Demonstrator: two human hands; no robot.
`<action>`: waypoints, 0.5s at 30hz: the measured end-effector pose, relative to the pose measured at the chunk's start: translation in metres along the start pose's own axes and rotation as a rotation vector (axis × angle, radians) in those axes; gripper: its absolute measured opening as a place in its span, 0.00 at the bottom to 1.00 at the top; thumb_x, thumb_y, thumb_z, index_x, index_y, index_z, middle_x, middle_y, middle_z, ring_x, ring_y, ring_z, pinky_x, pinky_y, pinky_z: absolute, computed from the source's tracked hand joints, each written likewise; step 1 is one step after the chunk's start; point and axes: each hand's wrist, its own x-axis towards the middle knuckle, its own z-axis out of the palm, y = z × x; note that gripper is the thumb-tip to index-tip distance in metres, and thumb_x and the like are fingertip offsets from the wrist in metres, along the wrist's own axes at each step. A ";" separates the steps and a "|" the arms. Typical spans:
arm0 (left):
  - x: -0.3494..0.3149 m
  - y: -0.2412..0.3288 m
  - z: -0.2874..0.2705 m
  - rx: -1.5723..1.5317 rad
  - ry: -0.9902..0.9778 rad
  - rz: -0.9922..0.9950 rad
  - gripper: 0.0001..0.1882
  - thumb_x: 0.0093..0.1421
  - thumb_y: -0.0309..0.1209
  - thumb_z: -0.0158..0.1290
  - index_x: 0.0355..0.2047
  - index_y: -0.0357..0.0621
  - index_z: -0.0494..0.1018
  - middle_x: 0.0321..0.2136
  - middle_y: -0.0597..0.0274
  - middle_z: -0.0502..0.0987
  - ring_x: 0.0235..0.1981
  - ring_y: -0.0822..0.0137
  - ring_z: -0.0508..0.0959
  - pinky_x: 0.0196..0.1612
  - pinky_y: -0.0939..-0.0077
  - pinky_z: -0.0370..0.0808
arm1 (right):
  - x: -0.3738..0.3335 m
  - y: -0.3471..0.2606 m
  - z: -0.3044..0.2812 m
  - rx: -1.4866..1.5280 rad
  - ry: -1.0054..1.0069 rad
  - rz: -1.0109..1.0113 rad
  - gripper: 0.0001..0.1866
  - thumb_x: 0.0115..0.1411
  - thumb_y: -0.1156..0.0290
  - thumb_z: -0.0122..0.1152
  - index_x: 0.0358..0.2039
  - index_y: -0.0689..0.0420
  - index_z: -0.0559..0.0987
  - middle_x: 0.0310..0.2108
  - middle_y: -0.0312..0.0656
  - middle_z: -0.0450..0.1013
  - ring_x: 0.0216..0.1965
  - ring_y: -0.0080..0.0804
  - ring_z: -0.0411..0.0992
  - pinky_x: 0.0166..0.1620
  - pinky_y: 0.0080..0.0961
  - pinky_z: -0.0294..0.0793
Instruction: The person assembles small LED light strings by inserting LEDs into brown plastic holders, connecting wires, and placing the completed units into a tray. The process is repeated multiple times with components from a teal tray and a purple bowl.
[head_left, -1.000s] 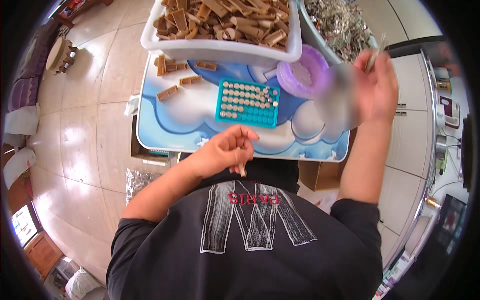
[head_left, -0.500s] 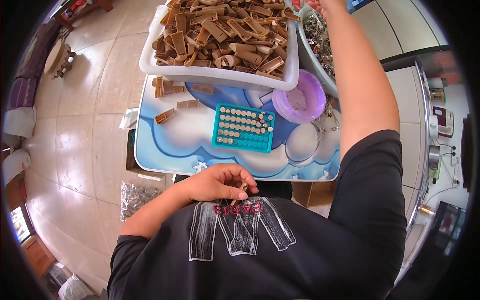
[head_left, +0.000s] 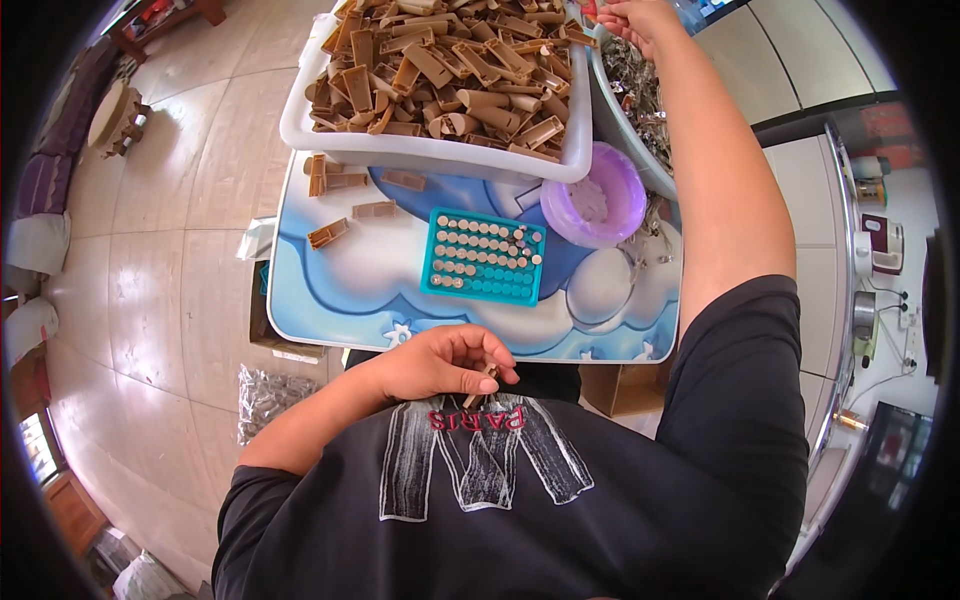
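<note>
My left hand (head_left: 440, 364) is closed close to my chest, with a small brown plastic casing (head_left: 480, 388) pinched between thumb and fingers. Far to the right, my outstretched right hand (head_left: 642, 24) hovers over a tub (head_left: 607, 95) of shiny metal pieces. Its fingers are drawn together at the tips; what they hold, if anything, is too small to make out. A teal tray (head_left: 484, 298) on the table bears rows of small round silver pieces, with bare teal slots in its nearer right part. Several loose brown casings (head_left: 329, 234) lie left of it.
A big white bin (head_left: 430, 147) heaped with brown casings stands at the table's far side. Beside it is a purple-lined bowl (head_left: 632, 205) with pale contents. The cloud-patterned table (head_left: 350, 300) has its near edge by my lap. A clear bag (head_left: 272, 400) lies on the floor at left.
My right hand has come slightly lower and left over the tub, showing more of its fingers. My left hand keeps the brown casing in nearly the same place.
</note>
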 end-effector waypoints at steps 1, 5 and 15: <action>-0.001 0.000 0.000 -0.008 0.010 -0.005 0.13 0.57 0.21 0.54 0.43 0.41 0.70 0.41 0.61 0.75 0.39 0.76 0.73 0.42 0.81 0.72 | -0.006 -0.003 0.005 -0.006 -0.017 -0.023 0.05 0.55 0.79 0.54 0.31 0.64 0.78 0.20 0.45 0.74 0.17 0.27 0.71 0.17 0.18 0.68; -0.003 0.000 -0.001 -0.028 0.046 -0.008 0.12 0.57 0.21 0.54 0.42 0.41 0.69 0.41 0.60 0.75 0.38 0.76 0.74 0.40 0.82 0.72 | 0.003 -0.007 0.013 -0.261 0.032 -0.144 0.08 0.52 0.82 0.53 0.30 0.64 0.79 0.21 0.44 0.75 0.17 0.28 0.71 0.22 0.21 0.71; -0.003 -0.002 -0.009 -0.043 0.053 0.005 0.14 0.57 0.23 0.55 0.44 0.41 0.69 0.43 0.56 0.75 0.39 0.74 0.74 0.44 0.79 0.72 | 0.046 0.018 0.012 -0.551 0.091 -0.422 0.08 0.54 0.74 0.54 0.33 0.60 0.79 0.26 0.48 0.77 0.27 0.36 0.75 0.31 0.29 0.73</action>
